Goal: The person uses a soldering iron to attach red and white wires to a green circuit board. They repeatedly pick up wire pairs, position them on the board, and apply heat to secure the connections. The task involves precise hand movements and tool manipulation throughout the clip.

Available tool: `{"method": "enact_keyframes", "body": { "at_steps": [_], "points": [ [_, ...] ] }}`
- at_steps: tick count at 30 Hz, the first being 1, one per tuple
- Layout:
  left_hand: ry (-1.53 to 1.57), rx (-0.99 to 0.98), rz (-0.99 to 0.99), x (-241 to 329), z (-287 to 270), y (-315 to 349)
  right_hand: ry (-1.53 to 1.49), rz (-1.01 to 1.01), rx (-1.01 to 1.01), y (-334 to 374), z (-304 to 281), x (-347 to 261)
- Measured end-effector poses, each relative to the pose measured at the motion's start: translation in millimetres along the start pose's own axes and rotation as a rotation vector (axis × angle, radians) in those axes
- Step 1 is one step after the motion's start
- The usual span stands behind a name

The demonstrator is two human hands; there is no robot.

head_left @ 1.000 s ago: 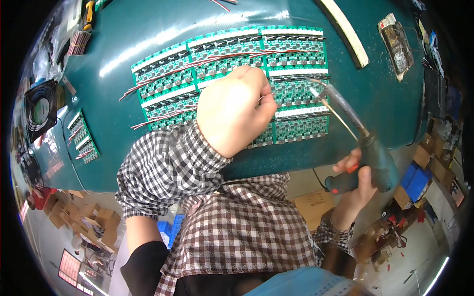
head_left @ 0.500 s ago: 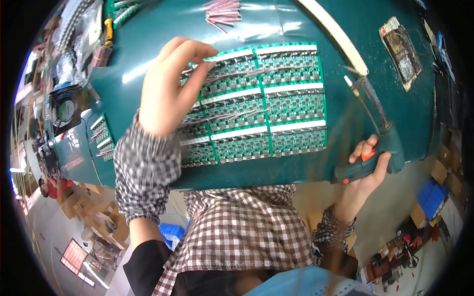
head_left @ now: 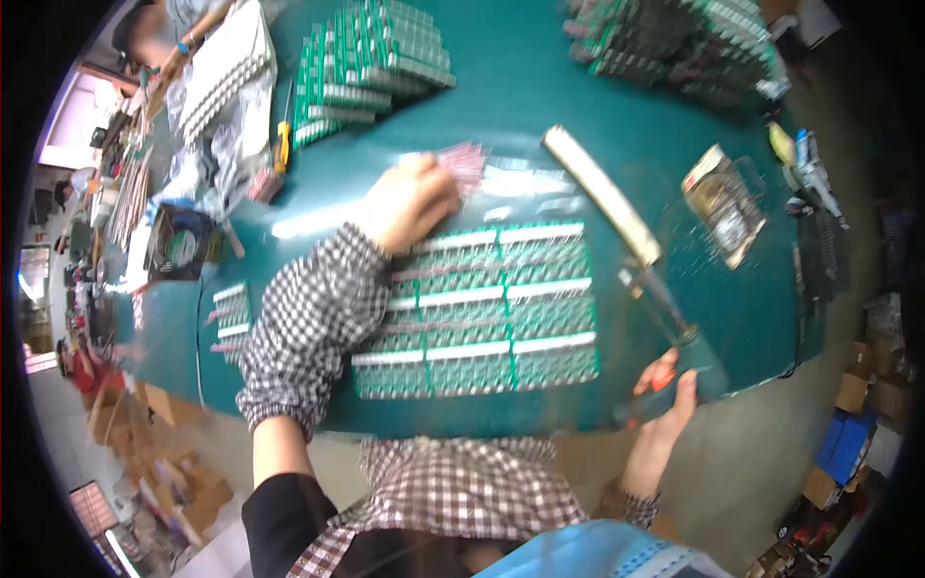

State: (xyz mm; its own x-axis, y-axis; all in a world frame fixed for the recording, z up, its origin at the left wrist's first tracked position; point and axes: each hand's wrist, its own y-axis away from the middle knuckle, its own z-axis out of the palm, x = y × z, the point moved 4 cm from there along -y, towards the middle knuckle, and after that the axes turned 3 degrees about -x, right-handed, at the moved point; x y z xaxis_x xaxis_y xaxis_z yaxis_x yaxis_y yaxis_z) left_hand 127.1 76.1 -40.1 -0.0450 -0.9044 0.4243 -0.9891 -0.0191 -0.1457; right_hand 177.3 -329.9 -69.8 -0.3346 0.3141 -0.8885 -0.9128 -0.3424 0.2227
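Observation:
My left hand point(head_left: 412, 202) is at the near left end of a small bundle of thin pink wires point(head_left: 464, 166), its fingers bent and smeared by motion, so their grip is unclear. Below that hand lies a large panel of green circuit boards point(head_left: 462, 364) with white strips, and pink wires run across its upper rows. My right hand point(head_left: 670, 393) is wrapped round the dark green pistol handle of a soldering gun point(head_left: 703, 364) with an orange-red trigger. The gun's metal front points up and left, beside the panel's right edge.
A long pale strip point(head_left: 602, 193) ends near the gun's front. Stacked green boards point(head_left: 371, 67) and a darker pile of boards point(head_left: 679, 48) stand at the back. A grimy tray point(head_left: 725, 207) lies right; a small fan point(head_left: 181, 243) and a small board piece point(head_left: 231, 323) lie left.
The view has shifted, bringing the board stacks at the back into sight. My left hand has moved from the panel's upper left up to the pink wires. My right hand still holds the soldering gun.

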Motion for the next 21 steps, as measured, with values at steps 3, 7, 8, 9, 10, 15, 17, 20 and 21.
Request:
{"method": "enact_keyframes", "body": {
  "at_steps": [3,7,8,9,10,15,17,20,21],
  "points": [
    [-0.033,-0.031,0.0,-4.4,-2.6,8.4,-0.052,-0.008,-0.015,-5.0,5.1,5.5],
    [-0.085,0.002,0.028,5.0,-4.1,2.0,-0.044,-0.01,0.059,-4.2,-0.4,-1.0],
    [-0.094,0.025,0.042,4.9,-3.1,-0.1,-0.021,-0.014,0.079,-5.0,1.0,-3.6],
    [-0.09,0.027,0.039,4.7,-0.6,3.9,-0.014,-0.015,0.075,-3.6,0.9,-3.2],
    [-0.078,0.03,0.04,4.9,-0.8,5.2,-0.005,-0.016,0.071,-4.8,0.5,-2.5],
    [-0.03,0.018,0.012,-4.2,5.3,8.4,0.001,0.004,0.087,-5.2,3.6,-2.2],
    [-0.062,0.042,0.022,-1.6,7.0,9.8,-0.008,0.019,0.09,-4.7,-0.5,-0.1],
    [-0.13,0.06,0.013,-4.4,9.9,12.0,-0.023,0.035,0.09,-4.9,-1.5,1.5],
    [-0.151,0.068,0.009,-1.1,6.1,12.4,-0.029,0.038,0.089,-5.0,-1.7,1.4]
  ]
}}
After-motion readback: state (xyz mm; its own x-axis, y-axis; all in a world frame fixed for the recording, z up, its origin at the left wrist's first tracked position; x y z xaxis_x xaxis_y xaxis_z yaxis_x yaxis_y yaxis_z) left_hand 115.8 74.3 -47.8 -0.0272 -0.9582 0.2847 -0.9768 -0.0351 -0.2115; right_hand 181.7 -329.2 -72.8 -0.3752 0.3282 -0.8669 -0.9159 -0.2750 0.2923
